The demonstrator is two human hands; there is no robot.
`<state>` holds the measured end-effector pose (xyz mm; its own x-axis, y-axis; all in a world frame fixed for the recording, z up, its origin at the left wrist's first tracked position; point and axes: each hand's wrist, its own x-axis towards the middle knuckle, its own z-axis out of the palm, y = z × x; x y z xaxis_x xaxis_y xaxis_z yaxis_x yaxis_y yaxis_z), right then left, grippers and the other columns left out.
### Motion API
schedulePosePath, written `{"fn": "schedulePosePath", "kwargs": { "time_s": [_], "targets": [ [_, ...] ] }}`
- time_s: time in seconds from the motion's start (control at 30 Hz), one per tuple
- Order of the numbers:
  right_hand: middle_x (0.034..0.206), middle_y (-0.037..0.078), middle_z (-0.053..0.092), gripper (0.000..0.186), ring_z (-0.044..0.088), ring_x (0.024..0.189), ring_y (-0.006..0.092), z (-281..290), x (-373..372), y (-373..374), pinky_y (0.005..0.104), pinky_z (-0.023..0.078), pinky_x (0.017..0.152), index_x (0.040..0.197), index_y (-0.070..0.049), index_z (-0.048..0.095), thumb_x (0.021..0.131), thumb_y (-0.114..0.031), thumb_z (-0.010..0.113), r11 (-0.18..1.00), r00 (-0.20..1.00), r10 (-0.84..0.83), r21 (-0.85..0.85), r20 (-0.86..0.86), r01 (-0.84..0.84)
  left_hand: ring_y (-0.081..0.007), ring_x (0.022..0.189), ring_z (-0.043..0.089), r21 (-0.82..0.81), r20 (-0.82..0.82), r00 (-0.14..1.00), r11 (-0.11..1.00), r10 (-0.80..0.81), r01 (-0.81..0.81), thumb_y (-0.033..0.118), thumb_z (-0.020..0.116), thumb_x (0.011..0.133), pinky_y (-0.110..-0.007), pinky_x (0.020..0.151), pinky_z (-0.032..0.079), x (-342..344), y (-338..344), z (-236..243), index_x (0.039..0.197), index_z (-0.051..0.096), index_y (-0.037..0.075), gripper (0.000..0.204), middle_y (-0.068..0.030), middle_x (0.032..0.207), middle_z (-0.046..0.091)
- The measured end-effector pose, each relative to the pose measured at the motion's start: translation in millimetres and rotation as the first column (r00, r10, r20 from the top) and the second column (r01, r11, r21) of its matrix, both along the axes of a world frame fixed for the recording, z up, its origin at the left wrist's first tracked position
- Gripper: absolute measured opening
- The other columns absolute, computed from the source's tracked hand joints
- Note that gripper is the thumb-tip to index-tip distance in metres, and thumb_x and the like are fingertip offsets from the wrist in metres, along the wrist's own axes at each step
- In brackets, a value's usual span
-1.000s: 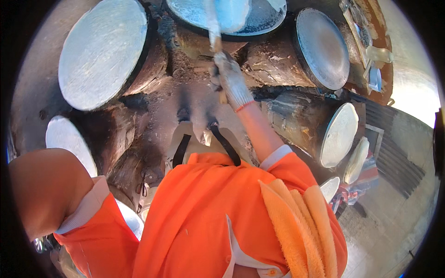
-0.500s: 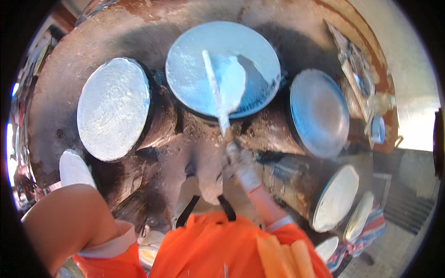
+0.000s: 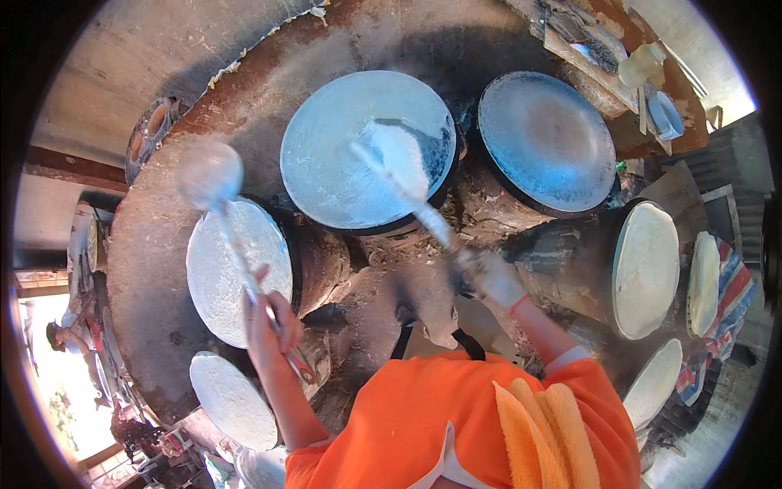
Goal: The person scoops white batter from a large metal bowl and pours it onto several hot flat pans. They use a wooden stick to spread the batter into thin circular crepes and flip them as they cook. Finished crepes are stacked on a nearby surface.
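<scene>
My left hand grips the handle of a long metal ladle, whose round bowl is blurred above the left white-coated griddle. In my right hand, which looks covered by a pale glove with a red band at the wrist, is a long whitened stick. Its far end lies over the large middle griddle. White batter covers much of that griddle, with a dark patch showing at its right side. To the right, another round griddle is dark and uncoated.
More griddles with pale rounds stand at lower left, right and lower right. Flat pale rounds rest by a striped cloth. At upper right are a plastic jar and a blue cup.
My left hand has come into view with the ladle, raised over the left griddle. The view has turned, and the stick in my right hand now slants more to the left.
</scene>
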<state>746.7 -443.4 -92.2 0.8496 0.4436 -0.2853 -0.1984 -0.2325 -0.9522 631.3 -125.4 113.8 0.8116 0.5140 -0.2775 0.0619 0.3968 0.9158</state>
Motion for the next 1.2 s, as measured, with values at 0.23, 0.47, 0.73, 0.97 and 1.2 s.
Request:
{"fn": "schedulePosePath", "kwargs": {
  "time_s": [0.23,0.47,0.73,0.97,1.2],
  "targets": [
    [0.067,0.006,0.055,0.03,0.055,0.063,0.0193,44,45,2,0.0292,0.049,0.058,0.097,-0.001,0.058,0.092,-0.027,0.044,0.929,0.981,0.129,-0.328,-0.142,-0.17,-0.0043,0.031,0.025,-0.2,-0.08,0.986,0.971,-0.149,0.131,0.022,0.034,0.097,-0.02,0.03,0.025,4,-53,-27,0.126,0.038,0.01,0.032,-0.0032,0.064,0.043],
    [0.083,0.016,0.061,0.025,0.058,0.079,0.0335,18,91,17,0.0418,0.047,0.069,0.091,-0.004,0.061,0.088,-0.021,0.043,0.808,0.563,0.304,-0.521,0.769,0.276,-0.0046,0.034,0.028,-0.225,-0.086,0.955,0.94,-0.283,0.258,0.016,0.034,0.095,-0.019,0.034,0.026,28,-48,-12,0.124,0.037,0.009,0.03,-0.0045,0.071,0.046],
    [0.116,0.012,0.055,0.036,0.059,0.092,0.0212,74,41,86,0.0324,0.048,0.078,0.126,-0.002,0.042,0.092,-0.014,0.04,0.919,0.762,0.15,-0.373,0.63,0.127,-0.0054,0.037,0.03,-0.313,0.065,0.89,0.837,-0.452,0.449,0.015,0.036,0.094,-0.021,0.035,0.029,53,-16,-34,0.124,0.036,0.009,0.031,-0.0041,0.074,0.045],
    [0.112,0.007,0.058,0.032,0.056,0.088,0.0142,28,15,80,0.0262,0.047,0.071,0.121,-0.003,0.05,0.09,-0.009,0.047,0.838,0.857,-0.509,0.274,0.077,0.472,-0.0051,0.038,0.032,-0.351,0.094,0.851,0.783,-0.517,0.514,0.016,0.036,0.095,-0.021,0.035,0.028,55,-2,-31,0.122,0.036,0.009,0.028,-0.0041,0.073,0.044],
    [0.113,0.013,0.058,0.041,0.058,0.085,0.0169,52,30,105,0.0244,0.047,0.067,0.127,-0.01,0.047,0.087,-0.001,0.048,0.965,0.844,-0.085,-0.169,0.529,0.203,-0.0049,0.038,0.03,-0.334,-0.046,0.896,0.852,-0.442,0.403,0.019,0.036,0.096,-0.021,0.037,0.029,64,-12,-30,0.119,0.039,0.009,0.026,-0.0035,0.074,0.044]
  ]
}}
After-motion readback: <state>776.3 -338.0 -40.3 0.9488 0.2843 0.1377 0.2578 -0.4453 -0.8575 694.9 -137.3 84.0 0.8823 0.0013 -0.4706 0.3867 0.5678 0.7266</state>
